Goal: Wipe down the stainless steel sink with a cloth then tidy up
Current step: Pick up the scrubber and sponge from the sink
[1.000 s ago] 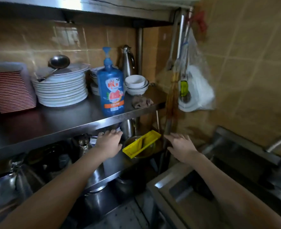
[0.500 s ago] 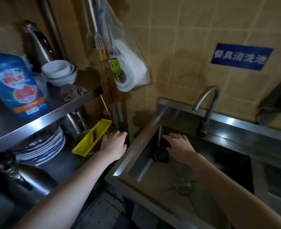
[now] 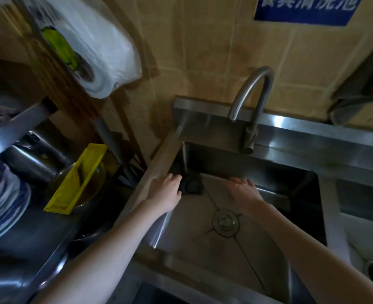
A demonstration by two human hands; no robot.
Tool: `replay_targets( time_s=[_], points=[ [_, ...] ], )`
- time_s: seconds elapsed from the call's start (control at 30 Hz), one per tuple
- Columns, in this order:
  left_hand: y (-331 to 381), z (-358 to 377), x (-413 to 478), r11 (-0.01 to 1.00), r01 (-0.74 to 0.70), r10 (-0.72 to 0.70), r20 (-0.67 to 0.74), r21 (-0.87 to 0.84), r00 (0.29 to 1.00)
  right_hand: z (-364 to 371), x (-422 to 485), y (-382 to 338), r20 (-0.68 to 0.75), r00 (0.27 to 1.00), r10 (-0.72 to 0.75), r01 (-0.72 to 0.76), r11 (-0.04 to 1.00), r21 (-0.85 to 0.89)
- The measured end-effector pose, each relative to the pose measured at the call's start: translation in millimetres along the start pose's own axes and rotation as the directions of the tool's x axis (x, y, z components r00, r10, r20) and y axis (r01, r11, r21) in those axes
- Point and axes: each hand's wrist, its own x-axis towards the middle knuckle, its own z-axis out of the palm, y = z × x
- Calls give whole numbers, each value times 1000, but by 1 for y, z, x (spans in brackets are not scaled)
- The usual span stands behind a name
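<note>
Sink: I am looking down into the stainless steel sink (image 3: 214,255), with its round drain (image 3: 225,223) near the middle of the floor.
Cloth: a dark cloth (image 3: 191,185) is lying bunched up in the far left corner of the sink floor.
Left hand: my left hand (image 3: 166,191) is reaching over the sink's left edge, and its fingers are touching the cloth. I cannot tell if they are gripping it yet.
Right hand: my right hand (image 3: 242,191) is hanging over the sink floor near the back wall, fingers spread flat and holding nothing.
Tap: the bent tap (image 3: 250,102) is standing on the back edge of the sink.
Shelf: a yellow tray (image 3: 76,179) is leaning on the shelf just left of the sink.
</note>
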Motion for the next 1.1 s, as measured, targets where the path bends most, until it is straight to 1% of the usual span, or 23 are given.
replay_targets(
  time_s=[0.13,0.3,0.47,0.6,0.7,0.8,0.97,1.1],
  points=[
    [2,34,39,999,-22,20,80,29,997,28,27,16,86,996,15,-15,1000,6],
    [-1,78,85,997,-26,15,155,68,988,63,55,34,146,988,45,-64,990,128],
    [-11,126,123,998,18,-31,243,59,970,108,76,45,203,974,100,-142,969,201],
    [-16,162,156,997,38,-56,271,73,961,135,97,51,229,965,127,-187,946,263],
    [-21,183,179,995,93,-97,316,29,944,150,109,55,243,960,135,-209,927,311],
    [-25,201,200,991,136,-126,326,-9,937,164,116,63,245,958,148,-228,912,342],
    [-21,228,222,981,194,-178,317,-20,932,182,117,74,226,962,153,-230,899,373],
    [-9,241,230,963,268,-257,359,20,897,187,113,79,237,958,160,-242,895,375]
  ],
)
